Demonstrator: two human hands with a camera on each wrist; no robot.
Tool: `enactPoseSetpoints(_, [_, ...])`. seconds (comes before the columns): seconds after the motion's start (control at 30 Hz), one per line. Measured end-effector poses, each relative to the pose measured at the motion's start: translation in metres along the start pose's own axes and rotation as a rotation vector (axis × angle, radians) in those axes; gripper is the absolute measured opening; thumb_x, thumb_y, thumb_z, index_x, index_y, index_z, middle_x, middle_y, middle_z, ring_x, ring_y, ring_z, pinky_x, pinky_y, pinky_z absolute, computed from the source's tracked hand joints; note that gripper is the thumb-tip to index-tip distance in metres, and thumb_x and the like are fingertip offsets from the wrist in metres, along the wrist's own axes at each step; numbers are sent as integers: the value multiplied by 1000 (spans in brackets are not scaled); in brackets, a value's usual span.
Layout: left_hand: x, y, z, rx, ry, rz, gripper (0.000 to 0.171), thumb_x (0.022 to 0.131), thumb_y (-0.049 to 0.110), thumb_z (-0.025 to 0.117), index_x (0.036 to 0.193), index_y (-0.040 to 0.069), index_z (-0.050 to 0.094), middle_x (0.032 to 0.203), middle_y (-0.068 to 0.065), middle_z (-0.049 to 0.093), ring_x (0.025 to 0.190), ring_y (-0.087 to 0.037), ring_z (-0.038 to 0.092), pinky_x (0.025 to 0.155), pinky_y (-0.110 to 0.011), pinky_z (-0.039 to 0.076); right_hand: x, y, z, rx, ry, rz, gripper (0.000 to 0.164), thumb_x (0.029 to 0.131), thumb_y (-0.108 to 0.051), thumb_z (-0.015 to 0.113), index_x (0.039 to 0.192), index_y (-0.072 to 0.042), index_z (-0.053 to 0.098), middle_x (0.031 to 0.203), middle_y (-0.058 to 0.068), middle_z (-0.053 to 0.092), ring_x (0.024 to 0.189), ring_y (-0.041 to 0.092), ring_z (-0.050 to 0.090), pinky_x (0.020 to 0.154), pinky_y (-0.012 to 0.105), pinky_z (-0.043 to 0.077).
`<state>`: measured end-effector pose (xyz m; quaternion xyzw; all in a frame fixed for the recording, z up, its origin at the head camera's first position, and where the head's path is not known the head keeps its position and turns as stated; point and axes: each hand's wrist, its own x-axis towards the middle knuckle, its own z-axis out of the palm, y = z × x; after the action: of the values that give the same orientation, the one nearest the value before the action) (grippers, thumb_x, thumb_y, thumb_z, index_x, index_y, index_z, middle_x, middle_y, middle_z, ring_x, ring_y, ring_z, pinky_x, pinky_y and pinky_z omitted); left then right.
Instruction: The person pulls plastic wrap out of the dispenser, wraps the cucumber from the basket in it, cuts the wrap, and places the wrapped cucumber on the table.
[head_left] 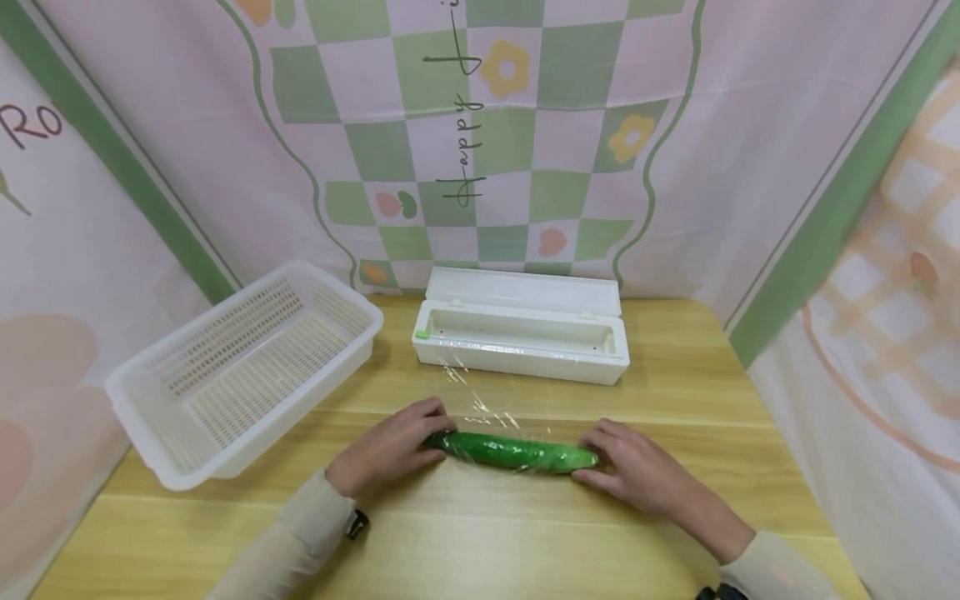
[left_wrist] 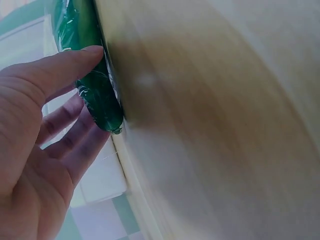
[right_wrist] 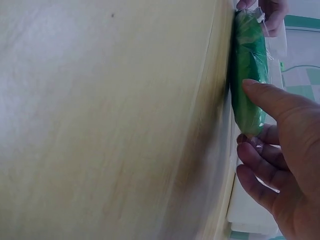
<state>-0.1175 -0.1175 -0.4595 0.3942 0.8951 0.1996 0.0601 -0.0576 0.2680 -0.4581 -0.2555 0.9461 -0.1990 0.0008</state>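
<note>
A green cucumber (head_left: 517,452) lies crosswise on the wooden table, covered in clear plastic wrap that shows as shiny creases. From it the wrap (head_left: 483,407) stretches back to the white dispenser box (head_left: 517,364). My left hand (head_left: 401,442) grips the darker left end; in the left wrist view the thumb lies on the near side and the fingers curl behind. At the paler right end my right hand (head_left: 633,467) holds the cucumber between thumb and fingers. In the right wrist view a bit of crumpled wrap (right_wrist: 257,145) shows by the fingertips.
Behind the cucumber the dispenser's lid (head_left: 525,292) stands raised, and a small green slider (head_left: 423,334) sits on its left front edge. A white slotted plastic basket (head_left: 341,375) is at the left of the table. Patterned cloth (head_left: 465,142) hangs at the back and sides.
</note>
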Motion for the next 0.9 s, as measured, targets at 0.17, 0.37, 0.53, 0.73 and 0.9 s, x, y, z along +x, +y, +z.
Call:
enactPoseSetpoints(0.17, [0, -2, 0, -7, -15, -17, 31, 96, 24, 78, 126, 14, 72, 113, 4, 65, 99, -8, 61, 94, -28, 60, 1, 0, -2, 6, -17, 0, 31, 91, -40, 82, 108, -14, 73, 95, -11, 64, 81, -2, 55, 71, 21, 58])
enactPoseSetpoints(0.37, [0, -3, -1, -33, -11, -13, 36, 97, 24, 76, 130, 13, 67, 124, 0, 72, 112, -14, 68, 103, -36, 60, 2, 4, -1, 10, -31, 7, 29, 92, -40, 82, 102, -16, 72, 90, -12, 59, 76, -3, 50, 64, 18, 52])
enactPoseSetpoints(0.53, [3, -3, 0, -53, -8, -22, 21, 99, 23, 75, 116, 17, 65, 109, 5, 72, 102, -10, 67, 96, -34, 61, 2, 6, 0, -1, -30, 3, 28, 93, -41, 81, 101, -16, 72, 89, -12, 60, 75, -2, 50, 63, 18, 51])
enactPoseSetpoints(0.73, [4, -2, -1, -37, 6, -23, 14, 101, 22, 72, 111, 16, 65, 106, 4, 72, 100, -10, 66, 94, -33, 61, 2, 6, -1, -20, -30, 2, 27, 95, -42, 78, 102, -16, 72, 86, -13, 57, 74, -3, 47, 62, 18, 49])
enactPoseSetpoints(0.9, [3, -2, -1, 5, 20, -22, 17, 99, 23, 74, 113, 15, 68, 115, 2, 69, 109, -14, 63, 100, -35, 59, 3, 7, -1, -18, -46, 17, 26, 97, -42, 76, 100, -17, 71, 83, -14, 54, 71, -3, 44, 61, 18, 46])
